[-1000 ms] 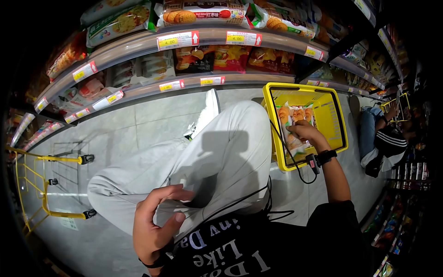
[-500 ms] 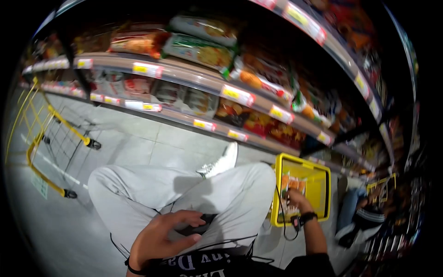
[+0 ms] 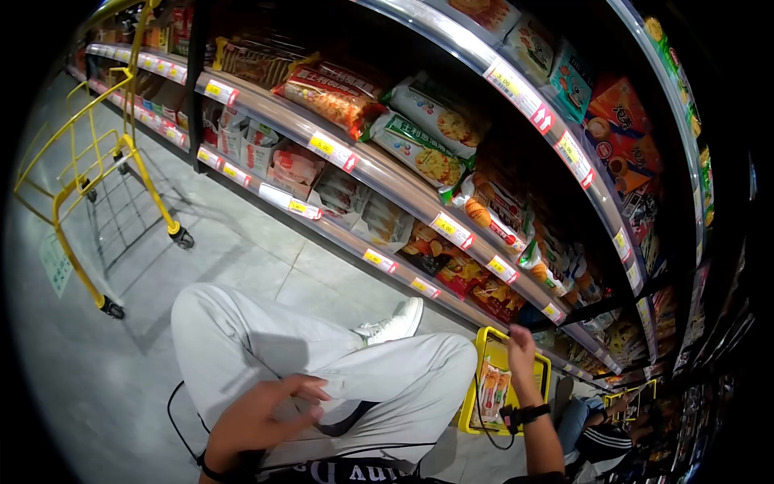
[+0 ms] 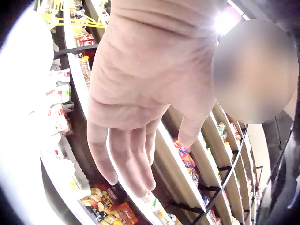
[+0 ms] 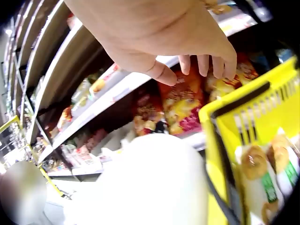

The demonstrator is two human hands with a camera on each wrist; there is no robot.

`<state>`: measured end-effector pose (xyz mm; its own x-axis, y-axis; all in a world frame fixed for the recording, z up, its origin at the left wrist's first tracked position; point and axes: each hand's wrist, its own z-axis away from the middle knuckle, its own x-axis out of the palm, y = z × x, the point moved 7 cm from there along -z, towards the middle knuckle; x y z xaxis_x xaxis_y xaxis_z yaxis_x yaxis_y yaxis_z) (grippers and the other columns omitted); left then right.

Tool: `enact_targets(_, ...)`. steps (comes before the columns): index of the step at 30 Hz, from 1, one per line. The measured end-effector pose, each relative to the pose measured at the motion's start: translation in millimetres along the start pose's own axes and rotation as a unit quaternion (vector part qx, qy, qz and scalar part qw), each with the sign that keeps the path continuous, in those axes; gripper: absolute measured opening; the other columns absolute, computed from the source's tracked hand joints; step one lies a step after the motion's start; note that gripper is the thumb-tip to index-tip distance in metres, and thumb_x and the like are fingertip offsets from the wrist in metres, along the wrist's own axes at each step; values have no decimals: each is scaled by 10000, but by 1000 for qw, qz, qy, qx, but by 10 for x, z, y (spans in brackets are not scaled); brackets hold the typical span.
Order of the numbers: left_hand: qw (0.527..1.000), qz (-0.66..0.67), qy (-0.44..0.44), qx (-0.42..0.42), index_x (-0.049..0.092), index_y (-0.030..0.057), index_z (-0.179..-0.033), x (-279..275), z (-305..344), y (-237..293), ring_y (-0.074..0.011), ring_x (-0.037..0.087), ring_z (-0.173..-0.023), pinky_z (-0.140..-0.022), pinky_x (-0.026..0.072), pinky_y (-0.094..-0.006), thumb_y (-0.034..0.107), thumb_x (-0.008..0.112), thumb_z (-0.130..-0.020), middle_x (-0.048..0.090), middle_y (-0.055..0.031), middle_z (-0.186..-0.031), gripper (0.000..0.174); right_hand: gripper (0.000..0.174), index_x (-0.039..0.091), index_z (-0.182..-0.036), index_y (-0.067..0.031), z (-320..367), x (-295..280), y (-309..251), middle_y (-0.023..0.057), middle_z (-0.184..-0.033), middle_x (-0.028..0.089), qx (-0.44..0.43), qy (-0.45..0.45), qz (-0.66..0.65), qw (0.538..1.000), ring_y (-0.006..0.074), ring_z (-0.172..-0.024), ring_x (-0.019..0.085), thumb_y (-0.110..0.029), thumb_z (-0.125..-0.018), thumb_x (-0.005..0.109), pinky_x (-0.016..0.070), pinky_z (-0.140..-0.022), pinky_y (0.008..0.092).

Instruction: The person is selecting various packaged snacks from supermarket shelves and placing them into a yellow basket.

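Note:
My right hand (image 3: 522,348) is raised over the far side of the yellow shopping basket (image 3: 484,334). In the right wrist view the fingers of that hand (image 5: 164,33) hang loosely bent with nothing between them, overlapping red snack bags (image 5: 183,101) on the low shelf. Clear packs of brown baked snacks (image 3: 493,389) lie inside the basket, their green labels showing in the right wrist view. Above my lap hovers my left hand (image 3: 256,415), fingers relaxed and slightly spread. The left wrist view shows its bare palm (image 4: 145,79), holding nothing.
Shelves (image 3: 371,173) of packaged biscuits and snacks run along the front. A yellow wheeled cart (image 3: 141,173) stands at left on the grey floor. My bent legs (image 3: 322,339) lie between me and the shelves. Another person (image 3: 601,440) crouches beyond the basket. A black cable (image 3: 480,419) hangs by the basket.
My right hand has come up out of the basket, away from the packs, which stay inside. The head view has swung left and up toward the shelves. My left hand stays over my lap.

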<state>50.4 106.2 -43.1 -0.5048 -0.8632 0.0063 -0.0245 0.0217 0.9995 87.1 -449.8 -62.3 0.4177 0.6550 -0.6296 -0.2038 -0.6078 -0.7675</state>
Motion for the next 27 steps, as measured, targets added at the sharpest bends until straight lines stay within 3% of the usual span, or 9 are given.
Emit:
enact_targets(3,998,-25,53,-28,598,-36,-1183,-240,91,-93,-198,699,-970,-866,527,-322,132,666,-943,734,-126,-1027,301,311,590,-1186,-20,-103,320,-1391,63,-1155,628,-105,-53,-18,993,149,-1048,603,-35,-890,682,479,-927,283)
enact_targets(5,976,132,159,-67,602,-43,-1165,-450,210,-270,-193,686,-961,-879,514,-323,108,628,-959,731,-139,-1036,257,338,578,-1208,3,-241,577,-2033,99,-1194,615,-214,-69,38,974,192,-1135,584,-51,-888,675,451,-1003,316)
enact_targets(10,966,147,205,-64,577,-68,-1183,-653,471,-253,-193,661,-973,-905,485,-313,75,582,-964,719,-160,-1027,262,507,523,-1276,-1,-531,1231,-3476,211,-1196,583,-496,-36,201,844,369,-1151,563,-181,-837,702,453,-988,410)
enact_targets(12,964,147,212,-65,574,-70,-1186,-688,574,-299,-195,661,-977,-907,484,-315,78,582,-963,719,-163,-1030,268,530,518,-1266,-6,-841,1438,-3729,208,-1044,583,-487,4,240,840,380,-1005,572,-258,-839,706,472,-881,452)
enact_targets(15,959,155,227,-72,567,-76,-1194,-724,707,-339,-200,662,-982,-902,487,-313,85,581,-963,717,-168,-1037,281,664,480,-1325,12,-1506,1756,-3820,287,-1262,560,-264,-73,379,884,408,-1172,544,-366,-833,715,452,-975,453)
enact_targets(17,952,160,244,-92,565,-76,-1196,-743,805,-423,-198,665,-983,-902,488,-307,84,577,-965,715,-168,-1037,281,730,427,-1391,7,-1568,1890,-3929,295,-1374,501,-456,13,281,845,421,-1267,494,-350,-827,724,416,-1054,446)
enact_targets(21,950,127,267,-97,571,-65,-1178,-774,959,-393,-183,676,-986,-894,490,-297,88,582,-967,726,-143,-1019,262,736,396,-1433,-16,-1880,2025,-3859,287,-1371,522,-343,-73,236,906,429,-1264,516,-283,-839,739,423,-1061,434)
enact_targets(24,945,152,274,-98,576,-59,-1167,-780,986,-523,-172,680,-981,-895,492,-291,89,588,-967,733,-130,-1002,249,703,404,-1425,-22,-1780,1994,-3838,292,-1303,562,-387,-19,279,878,454,-1216,534,-264,-853,732,435,-1041,440)
enact_targets(27,950,121,270,-99,573,-63,-1154,-761,906,-445,-220,703,-950,-878,511,-305,109,580,-984,727,-142,-960,242,638,431,-1388,1,-1552,1854,-3834,280,-1273,557,-435,8,191,880,439,-1206,525,-207,-865,730,425,-1025,436)
